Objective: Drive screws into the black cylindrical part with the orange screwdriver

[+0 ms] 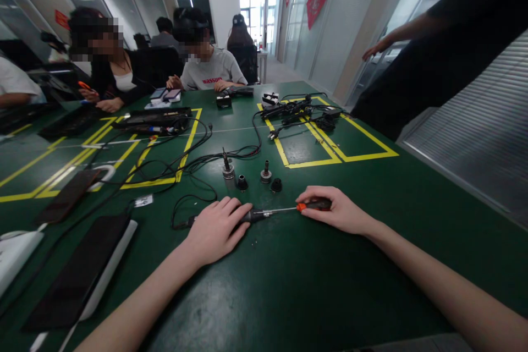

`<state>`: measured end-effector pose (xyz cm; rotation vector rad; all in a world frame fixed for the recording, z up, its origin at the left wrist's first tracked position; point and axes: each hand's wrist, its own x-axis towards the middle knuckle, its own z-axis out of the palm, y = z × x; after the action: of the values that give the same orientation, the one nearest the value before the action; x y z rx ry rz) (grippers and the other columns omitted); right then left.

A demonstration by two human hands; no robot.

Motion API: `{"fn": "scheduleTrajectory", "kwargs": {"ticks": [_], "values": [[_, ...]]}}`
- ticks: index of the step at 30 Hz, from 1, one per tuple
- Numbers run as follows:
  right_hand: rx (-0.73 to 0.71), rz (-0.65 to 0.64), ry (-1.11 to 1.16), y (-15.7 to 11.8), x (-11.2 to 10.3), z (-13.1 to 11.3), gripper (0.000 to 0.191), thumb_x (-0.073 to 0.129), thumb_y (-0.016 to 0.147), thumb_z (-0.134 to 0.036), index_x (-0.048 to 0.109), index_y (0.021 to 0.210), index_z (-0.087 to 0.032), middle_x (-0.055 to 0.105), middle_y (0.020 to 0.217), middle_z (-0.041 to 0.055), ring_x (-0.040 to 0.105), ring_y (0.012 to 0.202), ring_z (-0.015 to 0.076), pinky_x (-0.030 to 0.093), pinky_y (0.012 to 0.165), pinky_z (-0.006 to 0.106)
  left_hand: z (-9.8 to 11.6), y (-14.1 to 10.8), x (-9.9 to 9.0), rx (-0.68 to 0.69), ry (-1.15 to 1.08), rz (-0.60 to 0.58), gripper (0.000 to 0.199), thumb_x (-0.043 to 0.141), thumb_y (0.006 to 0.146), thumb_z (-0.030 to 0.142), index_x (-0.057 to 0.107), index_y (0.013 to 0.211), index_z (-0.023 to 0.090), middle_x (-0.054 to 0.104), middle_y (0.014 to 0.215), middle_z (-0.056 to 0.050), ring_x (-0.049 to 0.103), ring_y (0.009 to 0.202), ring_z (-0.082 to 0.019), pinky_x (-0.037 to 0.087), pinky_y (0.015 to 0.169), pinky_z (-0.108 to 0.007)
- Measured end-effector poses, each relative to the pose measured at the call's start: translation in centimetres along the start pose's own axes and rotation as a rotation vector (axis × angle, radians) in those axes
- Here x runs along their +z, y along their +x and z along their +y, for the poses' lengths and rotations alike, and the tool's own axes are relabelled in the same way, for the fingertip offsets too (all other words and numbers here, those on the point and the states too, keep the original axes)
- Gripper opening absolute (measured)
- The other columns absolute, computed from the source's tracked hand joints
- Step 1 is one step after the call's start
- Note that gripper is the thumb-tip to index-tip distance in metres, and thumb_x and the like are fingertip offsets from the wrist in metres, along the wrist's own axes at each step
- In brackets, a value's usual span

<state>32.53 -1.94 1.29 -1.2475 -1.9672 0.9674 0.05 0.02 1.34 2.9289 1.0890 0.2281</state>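
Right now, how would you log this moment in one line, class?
left hand: holds tool | right hand: holds screwdriver, shaft toward tool | beyond: metal parts, black caps

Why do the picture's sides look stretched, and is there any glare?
In the head view, probably a wide-angle lens, which makes the standing person at right seem to slant; pale sheen on the green table near the bottom; far window washed out; screwdriver fairly clear.

Metal-stemmed parts [266,172] standing beyond screwdriver [315,205]
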Motion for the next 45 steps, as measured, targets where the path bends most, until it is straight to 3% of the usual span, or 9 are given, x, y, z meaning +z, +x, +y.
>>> {"fn": "scheduleTrajectory", "kwargs": {"ticks": [9,20,28,35,45], "values": [[0.005,-0.096,-0.11,0.12,-0.02,-0.1,0.041,0.053,0.101,-0.052,0.078,0.099,-0.02,0.075,0.087,0.0053,0.063,0.071,0.0186,0.048,0.063,0.03,0.11,-0.07,-0.16,-0.004,-0.001,-0.008,0.037,0.048,0.106,0.033,0.06,0.138,0.02,0.069,0.117,-0.01,0.064,0.107,-0.026,0.057,0.091,-0.04],[0.025,-0.011,-0.055,-0.07,-0.03,-0.28,0.033,0.069,0.092,-0.051,0.078,0.099,-0.02,0.076,0.088,0.0055,0.068,0.074,0.0202,0.055,0.07,0.033,0.21,-0.05,-0.12,-0.005,-0.021,0.009,0.036,0.051,0.104,0.032,0.06,0.136,0.019,0.068,0.117,-0.01,0.064,0.106,-0.026,0.057,0.09,-0.04],[-0.041,-0.056,-0.179,0.11,0.03,-0.11,0.044,0.052,0.102,-0.05,0.079,0.088,-0.019,0.073,0.076,0.0045,0.062,0.064,0.0177,0.046,0.062,0.03,0.37,0.04,0.03,-0.037,-0.023,0.031,0.034,0.053,0.104,0.037,0.063,0.132,0.02,0.069,0.111,-0.008,0.064,0.1,-0.025,0.057,0.083,-0.038],[-0.058,-0.051,-0.143,0.01,0.0,-0.03,0.039,0.061,0.098,-0.052,0.078,0.087,-0.019,0.075,0.08,0.0053,0.067,0.069,0.0185,0.05,0.066,0.03,0.36,0.01,0.13,-0.042,-0.012,0.042,0.033,0.055,0.102,0.034,0.064,0.131,0.021,0.069,0.11,-0.008,0.065,0.098,-0.024,0.056,0.081,-0.036],[-0.058,-0.08,-0.147,-0.15,0.16,-0.3,0.04,0.055,0.101,-0.052,0.074,0.087,-0.02,0.066,0.068,0.0008,0.057,0.058,0.0146,0.044,0.059,0.028,0.38,-0.05,-0.08,-0.042,-0.031,0.028,0.036,0.056,0.1,0.032,0.062,0.134,0.022,0.068,0.113,-0.009,0.064,0.102,-0.025,0.056,0.084,-0.039]]}}
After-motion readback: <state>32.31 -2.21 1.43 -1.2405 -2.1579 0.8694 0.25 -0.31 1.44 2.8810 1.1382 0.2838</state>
